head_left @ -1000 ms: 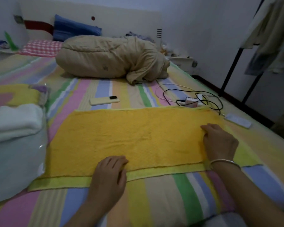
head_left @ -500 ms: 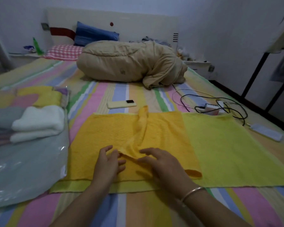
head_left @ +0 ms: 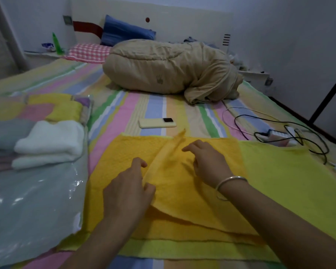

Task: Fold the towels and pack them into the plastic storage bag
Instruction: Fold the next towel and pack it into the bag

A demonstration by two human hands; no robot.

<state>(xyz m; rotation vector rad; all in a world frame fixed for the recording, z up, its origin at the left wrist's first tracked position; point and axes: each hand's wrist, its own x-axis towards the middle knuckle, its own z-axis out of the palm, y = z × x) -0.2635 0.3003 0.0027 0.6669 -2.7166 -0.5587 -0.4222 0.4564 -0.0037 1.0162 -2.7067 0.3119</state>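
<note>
Right now the striped bed (head_left: 163, 111) carries a clear plastic storage bag (head_left: 33, 206) at the left with folded towels (head_left: 49, 144) stacked on it, and just beside it the yellow towel (head_left: 182, 191) lies spread, its right part flipped over to the middle. It looks soft, light and limp, likely to sag unless taken by corners or the folded edge. The left hand (head_left: 127, 193) pinches that loose edge; the right hand (head_left: 208, 162) hovers, fingers loosely curled, holding nothing.

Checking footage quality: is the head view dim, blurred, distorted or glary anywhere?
Head view: dim room light, soft detail; white glare streaks on the plastic bag; wide-angle bending at the edges; both hands and the towel stay readable.
</note>
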